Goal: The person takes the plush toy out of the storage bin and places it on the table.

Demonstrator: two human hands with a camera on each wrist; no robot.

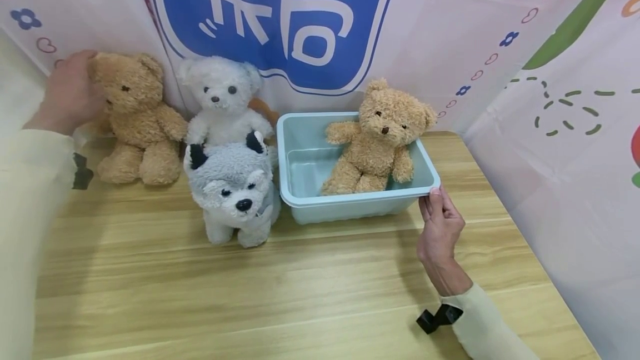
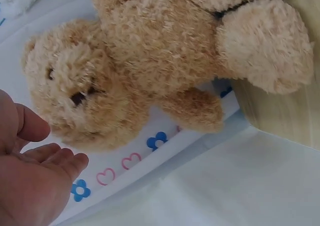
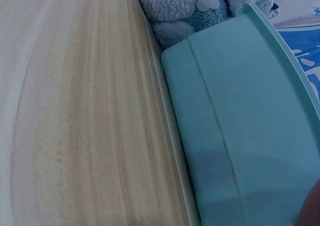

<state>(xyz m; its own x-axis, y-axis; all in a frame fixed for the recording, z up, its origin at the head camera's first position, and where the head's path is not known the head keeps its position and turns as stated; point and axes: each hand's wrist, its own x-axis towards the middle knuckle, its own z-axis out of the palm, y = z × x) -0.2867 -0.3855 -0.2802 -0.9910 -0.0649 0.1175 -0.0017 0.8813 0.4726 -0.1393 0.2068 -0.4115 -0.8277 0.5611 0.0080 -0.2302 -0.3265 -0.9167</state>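
At the far left a tan teddy bear (image 1: 132,113) sits against the backdrop, and my left hand (image 1: 75,93) is beside its head. The left wrist view shows that hand (image 2: 37,171) with fingers loosely bent next to the bear's head (image 2: 75,86); whether they touch the fur I cannot tell. My right hand (image 1: 441,226) pinches the front right corner of a light blue plastic tub (image 1: 350,210). Inside the tub leans a second tan teddy bear (image 1: 372,149). In the right wrist view the tub's wall (image 3: 240,111) hides most of that hand.
Left of the tub stands a grey and white husky plush (image 1: 232,188). Behind it sits a white teddy bear (image 1: 220,96), with a brown plush part (image 1: 263,109) showing beside it. A printed cloth backdrop (image 1: 420,32) rises behind the wooden table (image 1: 300,293).
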